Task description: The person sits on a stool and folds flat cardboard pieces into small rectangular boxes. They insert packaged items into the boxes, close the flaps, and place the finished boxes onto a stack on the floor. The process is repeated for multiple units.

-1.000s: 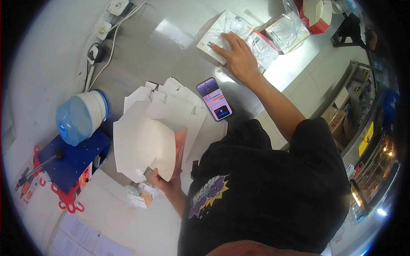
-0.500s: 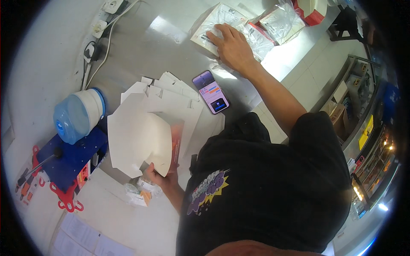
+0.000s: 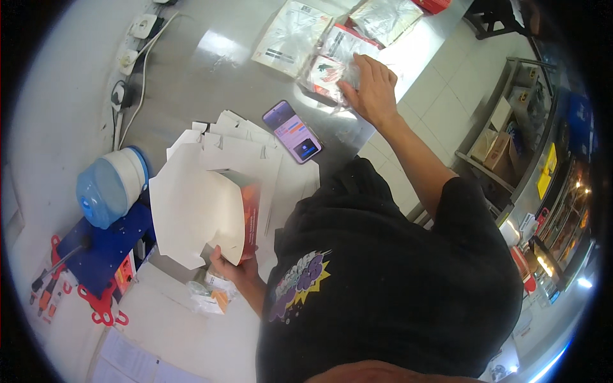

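My left hand (image 3: 237,267) grips the near lower corner of a paperboard box (image 3: 199,207), white inside with a red printed side, its large flaps folded open. Under and beyond it lie several flat white paperboard blanks (image 3: 273,167). My right hand (image 3: 375,92) reaches to the far side of the table, thumb and fingers apart. Its fingertips touch the clear plastic around a small printed packet (image 3: 327,73); no firm grip on it shows. Just left of that packet is a white carton (image 3: 292,39) with plastic in it. A lit phone (image 3: 292,132) rests between the blanks and the packet.
Beyond my right hand stand a red-edged carton (image 3: 345,43) and another plastic-lined carton (image 3: 385,20). A blue-and-white water jug (image 3: 112,188) is at the left by the wall, below power plugs and a cable (image 3: 143,76). Small clear packets (image 3: 211,295) lie near my left hand.
My right hand has moved right and nearer, from the white carton to the plastic-wrapped packet, its fingers now curving over the plastic. My left hand still holds the box, turned slightly to show more red.
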### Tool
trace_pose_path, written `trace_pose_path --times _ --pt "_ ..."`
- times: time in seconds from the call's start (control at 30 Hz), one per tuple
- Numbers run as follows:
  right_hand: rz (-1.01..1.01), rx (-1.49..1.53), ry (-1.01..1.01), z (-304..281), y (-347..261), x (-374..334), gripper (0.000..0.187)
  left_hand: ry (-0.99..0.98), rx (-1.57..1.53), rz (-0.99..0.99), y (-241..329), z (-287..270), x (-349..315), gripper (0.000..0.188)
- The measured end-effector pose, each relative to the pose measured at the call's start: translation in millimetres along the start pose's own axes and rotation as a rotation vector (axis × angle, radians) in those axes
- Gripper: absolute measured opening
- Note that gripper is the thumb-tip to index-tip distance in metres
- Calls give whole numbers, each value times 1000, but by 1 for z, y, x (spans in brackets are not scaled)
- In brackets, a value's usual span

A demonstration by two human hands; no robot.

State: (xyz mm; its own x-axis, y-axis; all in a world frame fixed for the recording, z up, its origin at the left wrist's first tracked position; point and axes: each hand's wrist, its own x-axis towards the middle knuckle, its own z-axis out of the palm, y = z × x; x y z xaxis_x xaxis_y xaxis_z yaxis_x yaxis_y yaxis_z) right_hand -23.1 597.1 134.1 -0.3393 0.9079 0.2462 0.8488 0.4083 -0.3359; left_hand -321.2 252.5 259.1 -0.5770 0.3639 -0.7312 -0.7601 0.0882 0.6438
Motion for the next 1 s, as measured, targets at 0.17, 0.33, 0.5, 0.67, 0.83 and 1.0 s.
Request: trace_pose_path --times 0.17,0.33,0.5,0.67,0.83,1.0 --pt "18 -109 -130 -12 -6 25 77 -12 -37 13 3 5 1 63" --pt "-6 -107 -123 -7 -2 33 70 -14 79 -4 6 10 -8 55" --pt "19 -103 -124 -10 -2 33 63 -31 -37 1 3 14 -1 62" --pt "90 136 -24 -14 14 50 55 70 -45 13 1 26 -9 61" --pt "193 -48 389 -27 66 116 38 -17 1 -57 -1 4 7 62" --pt "92 -4 134 -7 126 120 34 66 103 70 -1 35 0 62"
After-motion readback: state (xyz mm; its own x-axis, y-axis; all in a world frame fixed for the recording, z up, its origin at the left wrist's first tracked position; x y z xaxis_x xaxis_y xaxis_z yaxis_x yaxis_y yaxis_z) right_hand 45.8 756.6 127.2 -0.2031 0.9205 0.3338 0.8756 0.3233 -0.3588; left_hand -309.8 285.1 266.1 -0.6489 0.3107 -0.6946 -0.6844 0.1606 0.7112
